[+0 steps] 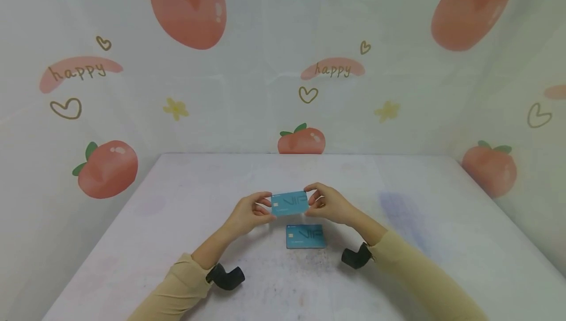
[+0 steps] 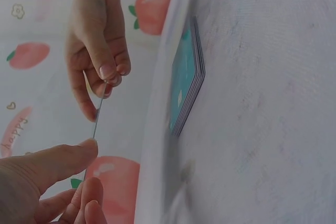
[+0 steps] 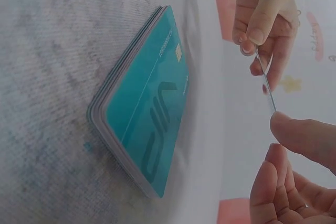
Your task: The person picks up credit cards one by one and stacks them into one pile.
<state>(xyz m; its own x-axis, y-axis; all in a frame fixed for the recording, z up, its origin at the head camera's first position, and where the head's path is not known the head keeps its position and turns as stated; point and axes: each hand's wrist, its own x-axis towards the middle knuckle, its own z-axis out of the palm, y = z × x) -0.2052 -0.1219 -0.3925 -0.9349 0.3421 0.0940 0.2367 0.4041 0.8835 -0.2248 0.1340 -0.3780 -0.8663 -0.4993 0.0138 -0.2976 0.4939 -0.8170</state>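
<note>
A single teal plastic card (image 1: 289,204) with "VIP" lettering and a small chip is held up above the table. My left hand (image 1: 250,213) pinches its left edge between thumb and fingers. At the opposite edge my right hand (image 1: 329,204) pinches it too. Both wrist views show this card nearly edge-on, as a thin line between the hands. Beneath and nearer to me lies a neat stack of matching VIP cards (image 1: 305,236), flat on the table; its layered edges show in the right wrist view, and neither hand touches the stack (image 3: 149,108).
The pale table (image 1: 199,178) has a bluish smudge at its right. Behind it hangs a white curtain (image 1: 265,31) printed with red fruit, hearts and "happy". A black wrist mount (image 1: 226,277) juts from the left sleeve, another black mount (image 1: 355,256) from the right.
</note>
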